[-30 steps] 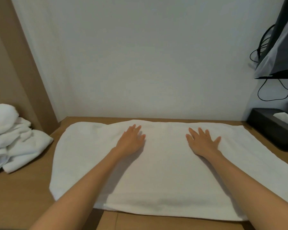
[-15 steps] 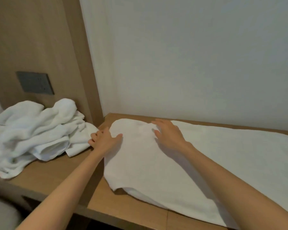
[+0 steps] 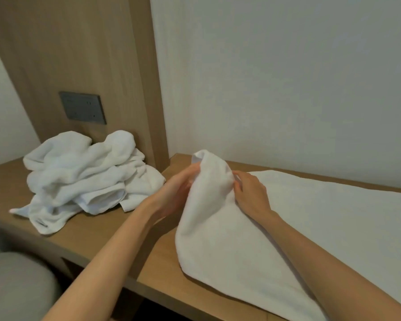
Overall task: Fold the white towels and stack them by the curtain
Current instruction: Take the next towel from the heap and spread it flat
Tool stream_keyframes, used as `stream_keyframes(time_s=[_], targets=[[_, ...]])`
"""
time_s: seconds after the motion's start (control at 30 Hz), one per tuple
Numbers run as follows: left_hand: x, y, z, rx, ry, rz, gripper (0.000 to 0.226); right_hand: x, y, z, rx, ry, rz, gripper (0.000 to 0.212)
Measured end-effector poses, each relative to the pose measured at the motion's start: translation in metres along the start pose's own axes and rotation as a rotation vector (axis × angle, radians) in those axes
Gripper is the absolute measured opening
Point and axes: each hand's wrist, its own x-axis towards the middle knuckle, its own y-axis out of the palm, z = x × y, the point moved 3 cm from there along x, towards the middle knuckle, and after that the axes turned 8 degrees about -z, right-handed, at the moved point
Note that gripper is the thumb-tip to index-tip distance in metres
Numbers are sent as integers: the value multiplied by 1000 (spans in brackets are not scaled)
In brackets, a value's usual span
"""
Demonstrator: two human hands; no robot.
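Your left hand (image 3: pixel 174 193) and right hand (image 3: pixel 250 193) have raised one end of the white towel (image 3: pixel 218 230), pinching it; likely limp, light; take corners.

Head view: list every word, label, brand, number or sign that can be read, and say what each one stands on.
No text can be read here.
Dark wall plate: tiny marks, too small to read.
Crumpled towels: a dark fleck on the lower hem, too blurred to read.
Spread towel: plain, no print shows.
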Motion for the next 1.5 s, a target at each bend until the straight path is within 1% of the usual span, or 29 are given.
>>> stream_keyframes(time_s=[0.03, 0.07, 0.1, 0.2, 0.27, 0.33, 0.4, 0.5, 0.57, 0.67, 0.73, 0.8, 0.87, 0.9, 0.97, 1.03, 1.07, 1.13, 1.17, 1.2, 1.27, 1.33, 1.37, 1.4, 1.43, 1.47, 1.5], targets=[[-5, 3, -2, -87, -35, 46, 32, 0, -2, 1, 18, 10, -5, 33], [-9, 5, -4, -103, -54, 66, 33, -1, -3, 2, 20, 12, -5, 33], [-12, 3, -6, -52, -62, 67, 35, -2, -4, 2, 3, 6, 1, 33], [-25, -10, -19, 202, -48, 68, 53, -4, -3, 4, -60, -19, 30, 34], [-35, -25, -34, 324, -20, -15, 52, -4, -3, 4, -84, -18, 33, 35], [-46, -39, -48, 472, 29, -44, 52, -3, -2, 5, -112, -16, 31, 35], [-57, -48, -57, 662, 83, -70, 55, -4, -1, 6, -147, -26, 35, 34], [-66, -61, -56, 1090, 151, -248, 53, -5, 0, 7, -179, -63, 33, 32], [-70, -66, -42, 1319, 105, -312, 58, -6, 0, 7, -197, -84, 33, 31], [-75, -69, -19, 1596, -16, -355, 67, -7, 0, 8, -225, -96, 40, 32], [-74, -65, -13, 1728, 5, -418, 67, -6, 2, 9, -250, -94, 51, 34], [-65, -50, -12, 1738, 151, -470, 61, -5, 3, 9, -259, -103, 32, 34], [-51, -30, -8, 1638, 316, -467, 56, -2, 2, 10, -204, -145, -24, 34], [-43, -19, -3, 1608, 373, -447, 56, 1, 2, 10, -176, -166, -33, 36], [-29, -2, 11, 1591, 413, -398, 55, 7, 4, 7, -182, -164, 32, 45], [-19, 4, 30, 1621, 376, -347, 55, 15, 8, 1, -249, -104, 146, 54], [-14, 4, 39, 1658, 352, -325, 56, 19, 11, -2, -275, -65, 195, 56], [-6, -1, 55, 1684, 283, -297, 56, 25, 13, -5, -308, -26, 218, 47], [-4, -4, 60, 1663, 234, -293, 57, 27, 13, -4, -320, -55, 175, 39], [-1, -7, 64, 1634, 190, -295, 58, 27, 12, -2, -314, -116, 93, 30], [1, -13, 69, 1592, 139, -320, 62, 25, 4, 5, -202, -233, -100, 18], [2, -17, 71, 1567, 122, -371, 65, 19, -11, 13, -48, -326, -196, 19], [3, -18, 72, 1556, 121, -395, 66, 15, -18, 16, -27, -399, -192, 21], [4, -18, 72, 1548, 124, -412, 67, 10, -23, 19, -43, -483, -148, 23], [4, -18, 72, 1546, 125, -420, 67, 4, -26, 19, -74, -547, -63, 24], [5, -18, 72, 1549, 124, -425, 66, -1, -27, 17, -104, -567, 56, 25], [5, -19, 72, 1552, 120, -431, 66, -7, -27, 13, -117, -545, 184, 27]])
